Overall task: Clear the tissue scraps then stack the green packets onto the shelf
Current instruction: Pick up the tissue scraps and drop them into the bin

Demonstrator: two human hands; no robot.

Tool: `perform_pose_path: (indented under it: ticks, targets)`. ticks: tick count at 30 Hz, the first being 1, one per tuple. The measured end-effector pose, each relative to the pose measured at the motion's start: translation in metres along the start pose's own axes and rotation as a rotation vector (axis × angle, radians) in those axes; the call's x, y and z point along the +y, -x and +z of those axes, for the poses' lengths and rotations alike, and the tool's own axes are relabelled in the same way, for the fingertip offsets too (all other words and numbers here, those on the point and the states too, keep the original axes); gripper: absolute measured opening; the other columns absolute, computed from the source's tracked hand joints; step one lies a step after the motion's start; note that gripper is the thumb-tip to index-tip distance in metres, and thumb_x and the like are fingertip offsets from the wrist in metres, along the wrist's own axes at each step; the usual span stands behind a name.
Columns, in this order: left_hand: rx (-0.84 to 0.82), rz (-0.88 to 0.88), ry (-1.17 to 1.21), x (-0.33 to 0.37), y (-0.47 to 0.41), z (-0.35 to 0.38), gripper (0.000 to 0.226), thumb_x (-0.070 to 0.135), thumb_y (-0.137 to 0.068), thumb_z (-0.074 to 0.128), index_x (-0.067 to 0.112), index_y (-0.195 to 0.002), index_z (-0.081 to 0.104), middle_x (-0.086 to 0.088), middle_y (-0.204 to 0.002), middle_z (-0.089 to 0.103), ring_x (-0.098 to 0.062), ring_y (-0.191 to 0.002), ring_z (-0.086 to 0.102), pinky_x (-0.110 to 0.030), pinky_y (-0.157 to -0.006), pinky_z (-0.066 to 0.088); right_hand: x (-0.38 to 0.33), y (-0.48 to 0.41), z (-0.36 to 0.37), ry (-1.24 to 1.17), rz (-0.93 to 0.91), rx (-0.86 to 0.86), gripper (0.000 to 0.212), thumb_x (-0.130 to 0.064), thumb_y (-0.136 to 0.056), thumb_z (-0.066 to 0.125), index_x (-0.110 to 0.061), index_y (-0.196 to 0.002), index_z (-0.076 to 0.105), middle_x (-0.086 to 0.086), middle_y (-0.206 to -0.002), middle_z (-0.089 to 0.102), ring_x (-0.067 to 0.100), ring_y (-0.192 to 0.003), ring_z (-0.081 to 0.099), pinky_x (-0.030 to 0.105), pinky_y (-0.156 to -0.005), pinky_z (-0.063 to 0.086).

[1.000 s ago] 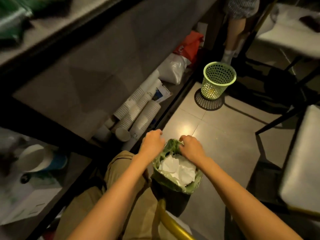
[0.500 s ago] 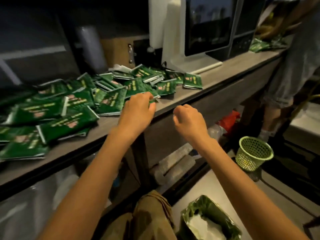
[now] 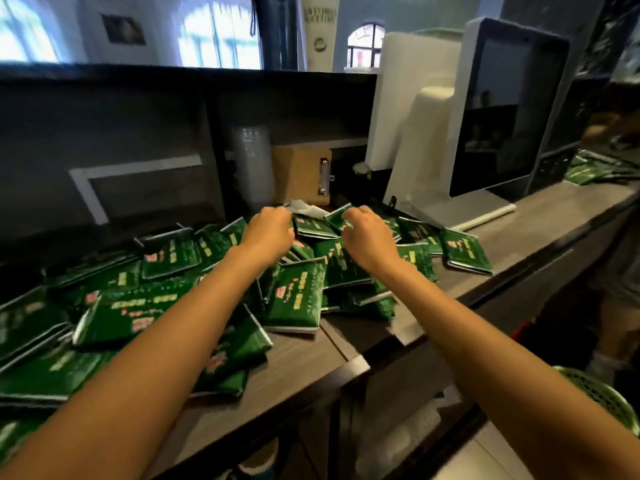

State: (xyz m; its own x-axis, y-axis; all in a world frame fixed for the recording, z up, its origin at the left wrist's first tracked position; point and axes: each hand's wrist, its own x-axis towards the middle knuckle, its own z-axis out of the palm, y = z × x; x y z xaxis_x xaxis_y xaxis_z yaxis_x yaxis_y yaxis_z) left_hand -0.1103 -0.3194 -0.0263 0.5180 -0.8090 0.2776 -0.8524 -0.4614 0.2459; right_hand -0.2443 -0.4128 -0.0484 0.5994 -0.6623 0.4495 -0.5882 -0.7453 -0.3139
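Forearms: two bare forearms (image 3: pixel 166 344) reach from the bottom edge over the heap toward the back of the counter.
Basket: a round, pale-green plastic basket (image 3: pixel 602 398) with a perforated mesh wall sits low at the right, below counter level.
Counter: a long, matte, grey wood-grain counter (image 3: pixel 304 351) with a squared front edge and a seam across it.
Green packets: a loose heap of flat, rectangular, glossy green packets (image 3: pixel 299 296) with pale print and white sealed edges. They overlap at all angles on the counter, from its left end to just right of the hands.
Left hand: the left hand (image 3: pixel 268 233) is knuckles-up over the back of the heap, fingers curled down, tips at the edge of the tissue scrap. Blur hides whether they pinch it.
Right hand: the right hand (image 3: pixel 367 237) is beside the left but apart from it, fingers hooked down over a packet. I cannot tell whether they grasp it.
Tissue scrap: a thin, crumpled white tissue scrap (image 3: pixel 306 206) lies on the packets at the back of the heap.
Cups: a tall, upright sleeve of stacked clear plastic cups (image 3: pixel 251 164) stands behind the heap.
Board: a flat tan board (image 3: pixel 298 174) with a metal clip stands beside the cups.
Monitor: a monitor (image 3: pixel 498 109) with a dark, glossy screen in a pale frame stands on a white stand at the right.
Far packets: a smaller cluster of far packets (image 3: pixel 588 172) lies beyond the monitor.
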Motion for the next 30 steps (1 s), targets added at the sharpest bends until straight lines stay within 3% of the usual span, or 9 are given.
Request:
perform_pose_path:
  ticks: [8, 14, 17, 19, 22, 25, 27, 30]
  targets:
    - [-0.113, -0.044, 0.021, -0.048, -0.091, 0.011, 0.03, 0.011, -0.09, 0.047, 0.006, -0.117, 0.058, -0.022, -0.123, 0.055, -0.041, -0.112, 0.052, -0.042, -0.089, 0.044, -0.013, -0.108, 0.061, 0.185, 0.06, -0.168, 0.039, -0.015, -0.093, 0.048, -0.009, -0.132, 0.047, 0.013, -0.132, 0.05, 0.035, -0.122, 0.039, 0.044, -0.094, 0.039]
    - [-0.195, -0.083, 0.142, -0.069, -0.11, 0.015, 0.031, 0.01, -0.089, 0.047, 0.004, -0.117, 0.058, -0.023, -0.12, 0.056, -0.04, -0.11, 0.052, -0.04, -0.087, 0.044, -0.019, -0.127, 0.073, 0.221, 0.079, -0.242, 0.024, -0.003, -0.088, 0.045, -0.005, -0.1, 0.066, 0.021, -0.105, 0.064, 0.039, -0.105, 0.051, 0.039, -0.08, 0.042]
    - [-0.263, -0.136, 0.209, -0.074, -0.114, 0.004, 0.031, 0.008, -0.09, 0.047, 0.004, -0.119, 0.057, -0.022, -0.122, 0.055, -0.04, -0.112, 0.051, -0.041, -0.089, 0.045, -0.033, -0.128, 0.063, 0.134, 0.077, -0.285, 0.019, -0.002, -0.082, 0.054, -0.002, -0.095, 0.068, 0.023, -0.096, 0.067, 0.04, -0.095, 0.058, 0.037, -0.067, 0.041]
    - [-0.277, -0.149, 0.239, -0.074, -0.114, -0.008, 0.03, 0.005, -0.09, 0.046, 0.003, -0.119, 0.055, -0.022, -0.122, 0.055, -0.039, -0.111, 0.052, -0.041, -0.087, 0.045, -0.045, -0.127, 0.054, 0.064, 0.076, -0.309, 0.023, -0.002, -0.083, 0.055, -0.003, -0.101, 0.068, 0.022, -0.098, 0.068, 0.04, -0.098, 0.058, 0.038, -0.07, 0.043]
    - [-0.34, -0.156, 0.223, -0.074, -0.105, -0.033, 0.042, 0.003, -0.091, 0.047, 0.008, -0.133, 0.041, -0.019, -0.128, 0.047, -0.039, -0.115, 0.048, -0.041, -0.087, 0.041, -0.068, -0.124, 0.036, -0.035, 0.093, -0.342, 0.029, -0.003, -0.087, 0.05, -0.006, -0.11, 0.068, 0.022, -0.106, 0.067, 0.038, -0.103, 0.058, 0.038, -0.079, 0.044]
    - [-0.428, -0.187, 0.227, -0.08, -0.09, -0.056, 0.069, 0.004, -0.089, 0.055, 0.017, -0.147, 0.02, -0.017, -0.142, 0.029, -0.037, -0.128, 0.036, -0.041, -0.098, 0.036, -0.094, -0.116, 0.016, -0.131, 0.094, -0.355, 0.029, -0.001, -0.086, 0.052, -0.005, -0.109, 0.069, 0.021, -0.108, 0.068, 0.037, -0.104, 0.061, 0.038, -0.084, 0.044]
    - [-0.458, -0.21, 0.217, -0.086, -0.076, -0.069, 0.065, 0.008, -0.087, 0.058, 0.017, -0.145, 0.03, -0.017, -0.144, 0.026, -0.036, -0.132, 0.029, -0.04, -0.103, 0.031, -0.111, -0.108, 0.004, -0.242, 0.121, -0.334, 0.027, 0.002, -0.085, 0.053, -0.003, -0.106, 0.071, 0.022, -0.105, 0.069, 0.037, -0.1, 0.063, 0.04, -0.085, 0.046]
    - [-0.419, -0.234, 0.247, -0.093, -0.052, -0.091, 0.039, 0.012, -0.087, 0.06, 0.005, -0.126, 0.055, -0.018, -0.139, 0.038, -0.032, -0.13, 0.035, -0.032, -0.102, 0.028, -0.135, -0.096, -0.006, -0.372, 0.166, -0.307, 0.027, 0.007, -0.082, 0.056, 0.0, -0.104, 0.071, 0.023, -0.101, 0.07, 0.037, -0.095, 0.066, 0.039, -0.083, 0.047]
